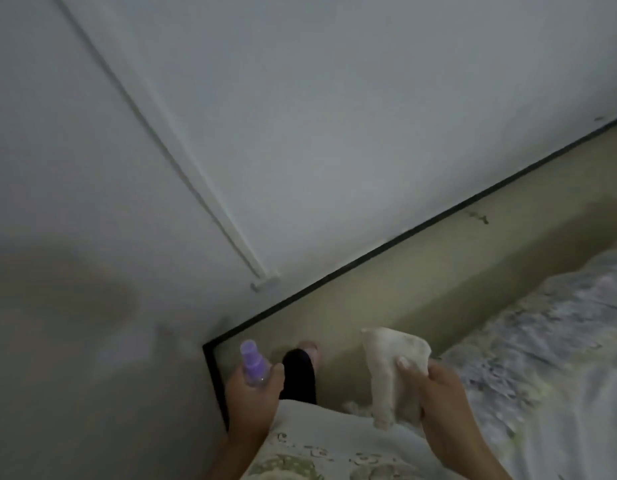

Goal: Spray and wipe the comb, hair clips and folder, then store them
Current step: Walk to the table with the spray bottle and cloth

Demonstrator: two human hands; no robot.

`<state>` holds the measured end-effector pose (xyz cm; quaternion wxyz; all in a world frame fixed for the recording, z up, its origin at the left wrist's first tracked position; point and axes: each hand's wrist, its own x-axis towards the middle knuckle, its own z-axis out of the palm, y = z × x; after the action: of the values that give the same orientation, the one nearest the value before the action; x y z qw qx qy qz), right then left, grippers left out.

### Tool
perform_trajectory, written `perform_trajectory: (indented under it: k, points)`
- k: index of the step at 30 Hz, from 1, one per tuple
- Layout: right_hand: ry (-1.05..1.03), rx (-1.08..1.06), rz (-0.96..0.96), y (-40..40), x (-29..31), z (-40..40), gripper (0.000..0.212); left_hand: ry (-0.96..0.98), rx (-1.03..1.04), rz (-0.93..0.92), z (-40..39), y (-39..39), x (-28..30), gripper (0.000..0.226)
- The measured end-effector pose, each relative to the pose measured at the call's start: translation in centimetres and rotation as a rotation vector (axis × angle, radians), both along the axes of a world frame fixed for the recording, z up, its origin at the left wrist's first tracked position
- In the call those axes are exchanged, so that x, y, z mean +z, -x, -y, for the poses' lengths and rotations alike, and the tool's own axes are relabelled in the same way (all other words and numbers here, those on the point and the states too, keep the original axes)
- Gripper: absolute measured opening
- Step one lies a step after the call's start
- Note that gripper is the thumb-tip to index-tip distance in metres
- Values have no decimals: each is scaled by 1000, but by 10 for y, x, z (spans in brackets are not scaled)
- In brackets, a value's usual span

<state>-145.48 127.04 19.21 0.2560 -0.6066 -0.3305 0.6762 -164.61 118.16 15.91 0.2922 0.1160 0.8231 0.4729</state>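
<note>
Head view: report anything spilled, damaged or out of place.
Nothing spilled or broken shows. The left hand holds a purple spray bottle upright, the right hand a cream cloth. No comb, clips or folder in view.

Nothing legible here: the purple spray bottle (pixel 252 367) shows no readable label, and the dark marks printed on the pale shirt (pixel 334 448) are too blurred to make out as words.

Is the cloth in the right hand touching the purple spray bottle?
Apart. The head view shows the cloth pinched in the right hand, with floor and a dark-sleeved foot plainly showing between it and the purple spray bottle gripped by the left hand.
</note>
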Motion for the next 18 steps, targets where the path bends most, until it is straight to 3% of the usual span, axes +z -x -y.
perform_trajectory:
  k: [8, 13, 18]
  points:
    - [50, -566, -26, 22, -8, -98, 9, -9, -426, 24, -205, 44, 8, 30]
    - [81, -882, -40, -16, -13, -177, 11, 4, -769, 42, -342, -6, -9, 33]
    - [35, -942, -30, -69, -14, -269, 14, -2, -893, 70, -444, -75, -16, 32]
